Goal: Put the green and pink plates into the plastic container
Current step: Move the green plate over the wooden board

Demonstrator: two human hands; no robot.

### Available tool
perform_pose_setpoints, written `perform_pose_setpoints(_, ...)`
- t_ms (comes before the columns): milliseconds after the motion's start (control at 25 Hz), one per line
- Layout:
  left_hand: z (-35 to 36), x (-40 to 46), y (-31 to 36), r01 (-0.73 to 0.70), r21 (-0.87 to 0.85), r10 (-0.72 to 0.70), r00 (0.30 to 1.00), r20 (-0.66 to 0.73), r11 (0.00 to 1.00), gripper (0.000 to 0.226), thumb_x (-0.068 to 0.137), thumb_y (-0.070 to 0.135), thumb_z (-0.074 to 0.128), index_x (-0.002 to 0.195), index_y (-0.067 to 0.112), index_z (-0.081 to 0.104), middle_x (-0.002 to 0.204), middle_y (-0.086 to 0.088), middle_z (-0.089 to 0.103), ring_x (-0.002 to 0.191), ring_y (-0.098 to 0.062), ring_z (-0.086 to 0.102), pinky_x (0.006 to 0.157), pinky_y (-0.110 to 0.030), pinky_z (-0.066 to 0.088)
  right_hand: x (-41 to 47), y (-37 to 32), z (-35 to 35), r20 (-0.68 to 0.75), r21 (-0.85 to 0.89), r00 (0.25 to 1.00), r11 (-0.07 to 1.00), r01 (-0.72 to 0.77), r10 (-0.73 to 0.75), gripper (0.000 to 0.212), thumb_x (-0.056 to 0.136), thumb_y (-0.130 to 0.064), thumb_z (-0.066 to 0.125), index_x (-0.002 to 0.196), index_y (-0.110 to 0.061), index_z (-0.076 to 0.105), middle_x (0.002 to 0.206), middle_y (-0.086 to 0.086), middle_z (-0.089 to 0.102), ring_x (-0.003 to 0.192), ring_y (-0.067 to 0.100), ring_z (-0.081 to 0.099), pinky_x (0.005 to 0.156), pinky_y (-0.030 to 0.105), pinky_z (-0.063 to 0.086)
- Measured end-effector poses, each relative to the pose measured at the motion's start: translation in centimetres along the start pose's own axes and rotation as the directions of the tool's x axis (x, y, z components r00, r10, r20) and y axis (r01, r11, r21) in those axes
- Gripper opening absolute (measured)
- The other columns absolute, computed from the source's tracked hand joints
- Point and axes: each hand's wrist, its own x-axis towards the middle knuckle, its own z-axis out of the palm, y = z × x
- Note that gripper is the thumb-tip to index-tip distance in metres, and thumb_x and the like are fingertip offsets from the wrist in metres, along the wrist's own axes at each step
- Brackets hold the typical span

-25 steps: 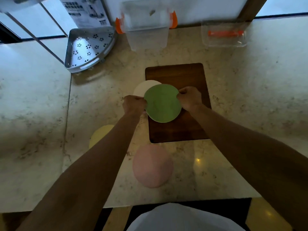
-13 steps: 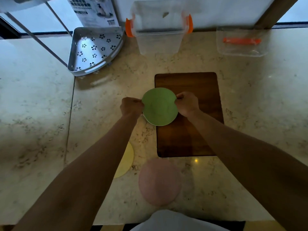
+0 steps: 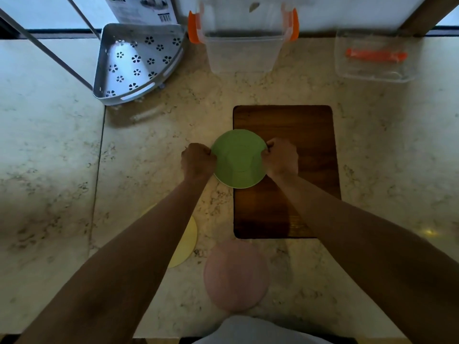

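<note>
Plates number three: one green plate [image 3: 239, 158], one pink plate [image 3: 236, 275] and one yellow plate [image 3: 186, 240], the last partly hidden under the left forearm. The green plate is gripped at its opposite rims by the left hand [image 3: 198, 160] and the right hand [image 3: 281, 157], both clenched on it, over the left edge of the single wooden board [image 3: 293, 125]. The pink plate is left flat on the marble counter [image 3: 154, 150], near the front edge. One plastic container [image 3: 242, 52] with orange clips is seen open at the back, well apart from both plates. One metal corner rack [image 3: 137, 63] and one clear lid [image 3: 375, 58] are set to its sides.
</note>
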Motion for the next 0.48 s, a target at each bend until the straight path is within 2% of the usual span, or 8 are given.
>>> perform_pose_setpoints(120,0.04,-0.01,-0.22,-0.038,0.011,0.038,0.999,-0.004,0.999,0.018,0.073,0.000,0.059,0.069,0.012,0.072,0.067,-0.007,0.060,0.065,-0.021,0.056,0.064,-0.029,0.045,-0.07,0.10,-0.13,-0.007,-0.022,1.000,1.000,0.008,-0.008,0.022,0.085,-0.009,0.056,0.064,-0.013,0.062,0.062,0.000,0.061,0.055,0.014,0.060,0.043,0.025,0.043)
perform_pose_setpoints(240,0.31,-0.36,-0.01,-0.012,-0.009,0.011,0.999,-0.041,1.000,0.017,0.074,0.000,0.059,0.078,0.000,0.075,0.072,-0.015,0.069,0.070,-0.029,0.063,0.066,-0.032,0.052,-0.21,-0.07,-0.43,-0.002,-0.022,1.000,1.000,0.012,-0.012,0.025,0.086,-0.010,0.055,0.062,-0.015,0.060,0.061,-0.001,0.060,0.053,0.014,0.057,0.043,0.024,0.038)
perform_pose_setpoints(360,0.56,-0.64,0.19,0.013,0.007,-0.013,0.999,-0.043,1.000,0.015,0.076,0.004,0.061,0.079,0.000,0.075,0.082,-0.019,0.074,0.079,-0.033,0.068,0.064,-0.033,0.052,-0.27,-0.30,-0.72,-0.016,-0.025,0.999,0.999,-0.036,0.036,0.028,0.087,-0.009,0.050,0.062,-0.014,0.063,0.062,0.001,0.061,0.053,0.015,0.058,0.046,0.030,0.046)
perform_pose_setpoints(480,0.73,-0.40,0.44,0.037,0.012,-0.037,0.999,-0.021,0.999,0.015,0.076,0.007,0.061,0.074,-0.003,0.071,0.076,-0.019,0.071,0.072,-0.033,0.067,0.055,-0.030,0.043,-0.23,-0.69,-0.77,-0.011,-0.020,0.994,0.994,-0.107,0.107,0.030,0.090,-0.010,0.050,0.064,-0.014,0.065,0.068,0.003,0.065,0.060,0.018,0.063,0.053,0.034,0.056)
